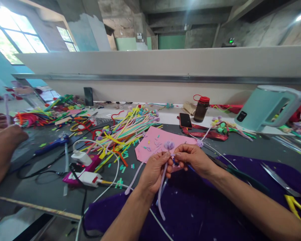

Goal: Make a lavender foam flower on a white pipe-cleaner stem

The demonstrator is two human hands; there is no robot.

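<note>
purple felt cloth [195, 214] lies nearest, spread under both forearms as a work pad. above it the left hand [154, 170] and right hand [192, 159] pinch a lilac fuzzy pipe cleaner [162, 190] between fingertips, its tails hanging loose. pink foam sheet [153, 144] sits just behind; silver scissors [278, 179] lie to the right; another person's hand [5, 140] rests far left.

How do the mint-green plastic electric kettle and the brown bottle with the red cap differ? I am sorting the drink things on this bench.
The mint-green plastic electric kettle is pale, opaque and broad, with a big side handle; the brown bottle with the red cap is dark, narrow and has only a thin red loop at its cap. The kettle looks much larger in view and stands at the far right, the bottle nearer the middle beside a black phone. Both stand upright, closed, along the bench's back edge.
</note>
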